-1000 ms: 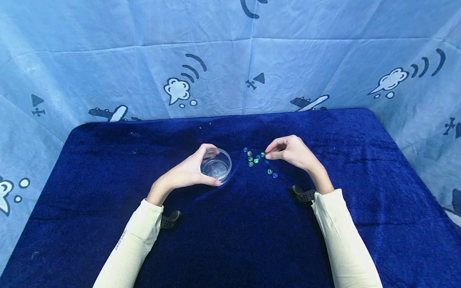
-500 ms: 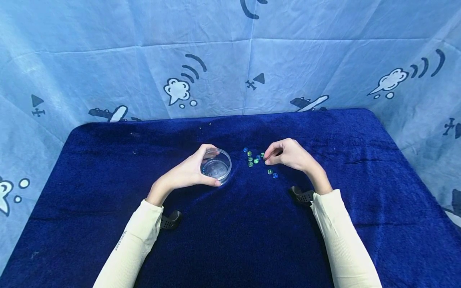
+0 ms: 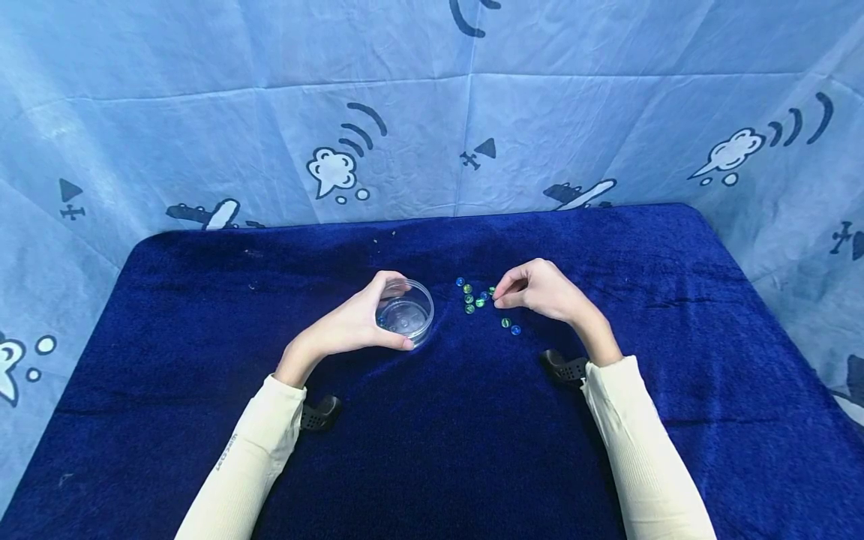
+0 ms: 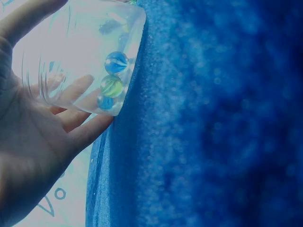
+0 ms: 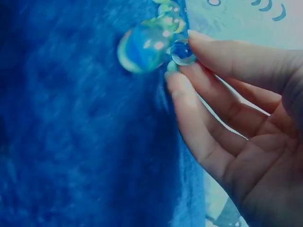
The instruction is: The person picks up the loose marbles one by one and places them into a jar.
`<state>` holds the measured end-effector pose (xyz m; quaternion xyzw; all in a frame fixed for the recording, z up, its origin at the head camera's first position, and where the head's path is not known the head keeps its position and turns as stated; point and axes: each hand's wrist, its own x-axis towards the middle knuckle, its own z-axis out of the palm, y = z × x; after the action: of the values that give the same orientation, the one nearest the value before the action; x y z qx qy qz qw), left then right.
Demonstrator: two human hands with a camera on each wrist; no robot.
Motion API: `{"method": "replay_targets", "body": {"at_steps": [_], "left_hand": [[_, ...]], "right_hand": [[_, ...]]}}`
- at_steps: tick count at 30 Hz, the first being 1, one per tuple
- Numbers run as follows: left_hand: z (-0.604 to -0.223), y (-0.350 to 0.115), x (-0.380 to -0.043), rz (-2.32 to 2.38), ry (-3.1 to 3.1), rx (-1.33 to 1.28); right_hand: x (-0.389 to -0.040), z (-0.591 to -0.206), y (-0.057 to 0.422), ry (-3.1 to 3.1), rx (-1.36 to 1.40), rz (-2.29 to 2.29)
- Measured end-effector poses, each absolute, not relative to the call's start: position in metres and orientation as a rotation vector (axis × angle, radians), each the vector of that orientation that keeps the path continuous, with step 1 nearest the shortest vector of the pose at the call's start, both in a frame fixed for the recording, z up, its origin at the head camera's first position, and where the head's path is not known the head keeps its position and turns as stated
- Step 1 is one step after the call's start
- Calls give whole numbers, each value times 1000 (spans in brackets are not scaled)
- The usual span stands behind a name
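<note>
From my head view, I count one clear tub point(image 3: 420, 328), nine loose marbles point(image 3: 469, 298) and two hands, set apart from each other. My left hand point(image 3: 358, 321) is curved round the left side of the tub, thumb on the near side. My right hand point(image 3: 543, 286) is at the right edge of the marbles, fingertips brought together. Of the nine, six look green or yellow-green and three blue; seven sit in a loose cluster between the tub and my right hand, and two lie nearer me, just beside each other. All rest on the worktop point(image 3: 432, 450), which is covered in dark blue plush cloth.

From my left wrist, the tub is see-through and round, with ridged rings near its mouth. I can make out at least three marbles low inside: a blue marble point(image 4: 116, 62), a green marble point(image 4: 111, 86) and another blue marble point(image 4: 105, 102). Fainter shapes further in are too hazy to count.

From my right wrist, I pinch one glassy blue marble point(image 5: 183, 53) between my fingertips. A large blurred blue marble point(image 5: 138, 49) shows beside it, with several greenish ones overlapping behind.
</note>
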<state>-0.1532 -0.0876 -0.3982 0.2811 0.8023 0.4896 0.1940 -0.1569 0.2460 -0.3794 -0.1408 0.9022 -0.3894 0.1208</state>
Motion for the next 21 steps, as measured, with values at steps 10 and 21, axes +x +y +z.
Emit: {"method": "replay_targets", "body": {"at_steps": [10, 21], "left_hand": [[-398, -88, -153, 1367, 2255, 790], [-400, -87, -154, 1378, 2260, 807]], "right_hand": [[-151, -365, 234, 2686, -441, -1223], [-143, -352, 214, 2689, -506, -1396]]}}
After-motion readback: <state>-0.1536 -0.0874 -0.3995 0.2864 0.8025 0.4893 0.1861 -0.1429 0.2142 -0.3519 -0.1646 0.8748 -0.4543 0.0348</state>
